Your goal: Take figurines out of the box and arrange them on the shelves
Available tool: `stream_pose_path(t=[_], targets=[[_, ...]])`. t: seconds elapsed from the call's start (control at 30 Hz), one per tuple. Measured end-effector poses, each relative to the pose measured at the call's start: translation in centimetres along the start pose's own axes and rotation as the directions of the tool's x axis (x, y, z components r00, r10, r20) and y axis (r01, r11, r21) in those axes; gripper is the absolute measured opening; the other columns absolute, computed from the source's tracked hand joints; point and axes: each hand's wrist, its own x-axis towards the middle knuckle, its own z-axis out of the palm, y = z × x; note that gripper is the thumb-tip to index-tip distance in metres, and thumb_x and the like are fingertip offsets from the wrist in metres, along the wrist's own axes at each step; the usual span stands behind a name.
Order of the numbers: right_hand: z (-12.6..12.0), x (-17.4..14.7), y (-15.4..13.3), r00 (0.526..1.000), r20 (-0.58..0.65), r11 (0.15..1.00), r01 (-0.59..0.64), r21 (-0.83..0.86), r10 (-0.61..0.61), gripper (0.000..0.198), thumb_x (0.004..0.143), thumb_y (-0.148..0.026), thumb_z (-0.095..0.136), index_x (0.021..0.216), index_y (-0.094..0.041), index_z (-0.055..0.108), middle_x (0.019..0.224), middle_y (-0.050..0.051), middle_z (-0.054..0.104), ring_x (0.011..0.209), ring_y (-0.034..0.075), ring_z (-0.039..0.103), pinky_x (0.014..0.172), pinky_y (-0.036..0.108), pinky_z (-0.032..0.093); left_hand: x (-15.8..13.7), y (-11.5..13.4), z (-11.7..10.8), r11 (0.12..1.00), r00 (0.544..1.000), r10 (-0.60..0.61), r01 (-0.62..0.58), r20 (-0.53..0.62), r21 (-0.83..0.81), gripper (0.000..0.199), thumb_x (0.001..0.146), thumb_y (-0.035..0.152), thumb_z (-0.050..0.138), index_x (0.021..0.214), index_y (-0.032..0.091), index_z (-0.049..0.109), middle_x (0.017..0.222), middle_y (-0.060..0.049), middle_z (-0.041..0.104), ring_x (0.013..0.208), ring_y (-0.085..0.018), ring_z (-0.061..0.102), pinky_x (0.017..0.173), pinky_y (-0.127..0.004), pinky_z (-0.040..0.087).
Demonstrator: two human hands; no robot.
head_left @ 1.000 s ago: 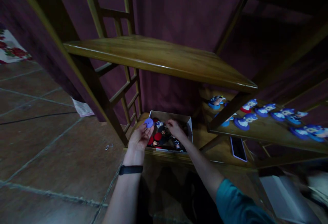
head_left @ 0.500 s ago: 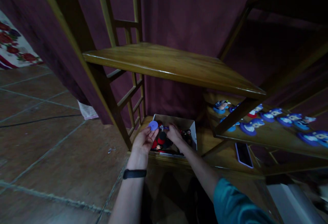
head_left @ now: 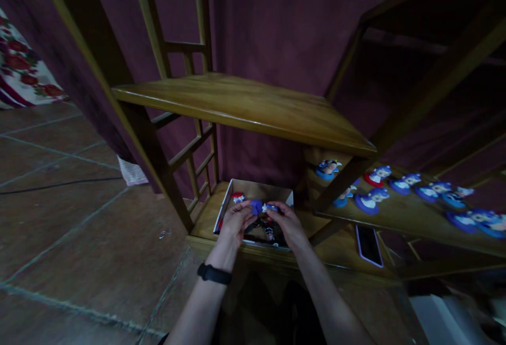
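Observation:
Above an open white box (head_left: pixel 231 193) on the bottom shelf, my left hand (head_left: pixel 236 222) pinches a round purple base (head_left: pixel 256 207). Close beside it on the right, my right hand (head_left: pixel 288 222) is closed on a small purple and white figurine (head_left: pixel 270 207). The base and the figurine are almost together; whether they touch I cannot tell. Inside the box lie several red and black figurines (head_left: pixel 269 230), partly hidden by my hands. A red and white piece (head_left: pixel 237 197) shows at the box's back left.
Several finished-looking figurines on round bases, such as a purple one (head_left: pixel 371 200), stand on the shelf to the right. A phone (head_left: pixel 369 245) lies below them. A wooden shelf board (head_left: pixel 245 104) overhangs the box, with an upright post (head_left: pixel 146 155) at left.
My right hand has come up out of the box with a figurine and moved next to the purple base. The base in my left hand has shifted right and turned.

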Motion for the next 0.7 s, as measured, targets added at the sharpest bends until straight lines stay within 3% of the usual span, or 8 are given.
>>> stream_pose_path(t=[0.13,0.33,0.53,0.7], targets=[[-0.3,0.8,0.2,0.996,-0.026,0.979,0.082,-0.185,-0.089,0.029,0.067,-0.036,0.063,0.093,-0.023,0.062,0.081,-0.001,0.063,0.069,0.014,0.056,0.065,0.027,0.047,-0.4,-0.5,1.1,0.999,0.999,0.042,-0.042,-0.001,0.030,0.024,0.058,0.016,0.073,0.081,0.012,0.065,0.075,-0.007,0.069,0.067,-0.015,0.064,0.071,-0.031,0.051],[-0.4,0.9,0.3,0.970,-0.057,0.871,0.186,-0.455,-0.237,0.025,0.070,-0.035,0.059,0.093,-0.026,0.062,0.089,0.000,0.063,0.079,0.016,0.057,0.074,0.029,0.046,-0.7,-0.9,1.9,0.996,0.996,0.084,-0.085,0.027,0.019,0.026,0.052,0.019,0.078,0.075,0.012,0.068,0.070,-0.006,0.068,0.065,-0.014,0.062,0.070,-0.030,0.050],[-0.3,0.5,-0.3,0.969,-0.025,0.832,0.197,-0.518,-0.245,0.025,0.072,-0.034,0.056,0.094,-0.026,0.063,0.089,0.000,0.064,0.080,0.017,0.057,0.076,0.030,0.045,-0.6,-0.9,1.7,0.998,0.998,0.055,-0.055,0.037,0.016,0.030,0.048,0.015,0.079,0.076,0.011,0.069,0.071,-0.007,0.068,0.067,-0.016,0.063,0.071,-0.032,0.050],[-0.5,0.9,0.4,0.973,-0.002,0.851,0.200,-0.486,-0.230,0.025,0.070,-0.034,0.059,0.093,-0.024,0.063,0.091,0.001,0.064,0.084,0.018,0.057,0.080,0.031,0.045,-0.4,-1.1,1.4,0.998,0.998,0.058,-0.058,0.026,0.020,0.031,0.046,0.012,0.078,0.075,0.012,0.069,0.070,-0.005,0.068,0.065,-0.015,0.062,0.070,-0.030,0.050]])
